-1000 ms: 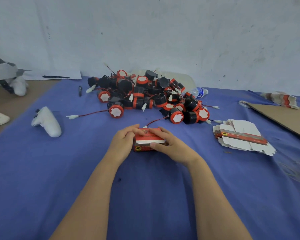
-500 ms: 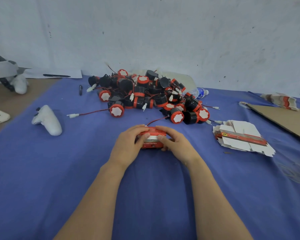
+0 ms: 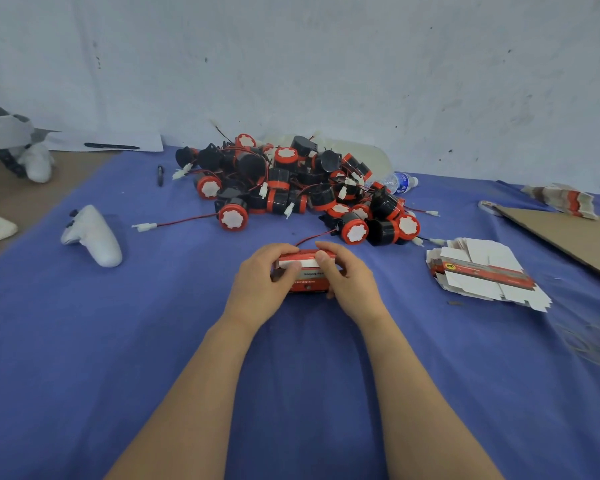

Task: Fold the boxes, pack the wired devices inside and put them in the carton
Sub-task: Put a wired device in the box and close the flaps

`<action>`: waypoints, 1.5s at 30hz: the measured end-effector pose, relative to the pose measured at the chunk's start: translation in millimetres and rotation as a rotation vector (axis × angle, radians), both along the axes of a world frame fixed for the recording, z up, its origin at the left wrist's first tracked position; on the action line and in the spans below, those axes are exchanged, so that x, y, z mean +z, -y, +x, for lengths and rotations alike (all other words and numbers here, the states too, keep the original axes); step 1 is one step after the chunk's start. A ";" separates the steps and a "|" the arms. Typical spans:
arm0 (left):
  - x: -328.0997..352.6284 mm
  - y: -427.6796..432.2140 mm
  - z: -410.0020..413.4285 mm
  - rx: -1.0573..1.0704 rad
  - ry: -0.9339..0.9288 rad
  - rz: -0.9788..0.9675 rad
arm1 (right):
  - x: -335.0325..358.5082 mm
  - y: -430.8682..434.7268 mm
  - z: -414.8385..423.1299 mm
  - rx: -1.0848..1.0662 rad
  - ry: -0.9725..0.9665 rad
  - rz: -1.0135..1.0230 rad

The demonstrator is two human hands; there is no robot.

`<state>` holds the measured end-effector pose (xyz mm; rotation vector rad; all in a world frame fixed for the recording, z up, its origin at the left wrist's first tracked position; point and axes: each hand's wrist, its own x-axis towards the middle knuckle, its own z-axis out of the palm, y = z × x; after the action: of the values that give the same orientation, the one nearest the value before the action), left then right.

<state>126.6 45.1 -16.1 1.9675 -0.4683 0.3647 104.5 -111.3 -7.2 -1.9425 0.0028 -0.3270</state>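
A small red and white box (image 3: 307,271) sits on the blue cloth in the middle of the view. My left hand (image 3: 262,284) grips its left end, fingers curled over the top. My right hand (image 3: 349,282) grips its right end the same way. A thin red wire runs out from behind the box toward the pile of black and red wired devices (image 3: 291,188) just beyond it. A stack of flat unfolded boxes (image 3: 482,275) lies to the right. What is inside the box is hidden.
A brown cardboard sheet (image 3: 568,233) lies at the far right edge, with more flat boxes (image 3: 561,199) behind it. A white controller (image 3: 92,237) rests on the left, a water bottle (image 3: 399,181) behind the pile, a pen (image 3: 160,174) at back left.
The box has turned in my hands from showing its white-striped top to standing more upright, and both hands closed in tighter around its ends.
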 end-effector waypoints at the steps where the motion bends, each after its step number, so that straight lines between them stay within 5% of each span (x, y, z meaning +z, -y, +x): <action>1: 0.4 0.6 -0.6 -0.009 -0.008 -0.013 | 0.3 0.3 -0.4 0.024 -0.009 0.010; 9: 2.6 11.3 -7.8 0.036 -0.195 -0.205 | 6.0 -5.6 -1.6 -0.040 -0.139 0.189; 13: -0.4 20.8 -8.1 0.119 -0.209 -0.175 | 1.1 -11.0 1.0 -0.099 -0.192 0.129; 18: 8.4 26.6 -8.6 0.141 -0.527 -0.228 | 2.3 -18.5 -5.9 -0.109 -0.184 -0.020; 22: 8.2 28.4 -14.1 0.150 -0.481 -0.183 | 0.9 -9.2 -17.1 0.057 -0.178 0.149; 25: 5.7 25.5 -11.6 0.144 -0.421 -0.123 | -3.5 1.5 -18.1 0.126 -0.104 0.028; 34: -1.6 30.6 -7.8 0.197 -0.322 0.054 | -5.8 -2.1 -13.8 0.002 -0.006 -0.311; 40: -2.6 31.3 -7.5 0.219 -0.291 0.019 | -8.0 -3.5 -9.4 -0.149 -0.015 -0.010; 45: -0.7 32.4 -6.3 0.235 -0.332 -0.065 | -9.4 -12.2 -7.6 -0.230 0.058 -0.188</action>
<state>120.3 12.7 -16.8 1.9752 -0.0122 0.1906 96.9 -99.1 -16.6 -2.1225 0.1641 -0.5529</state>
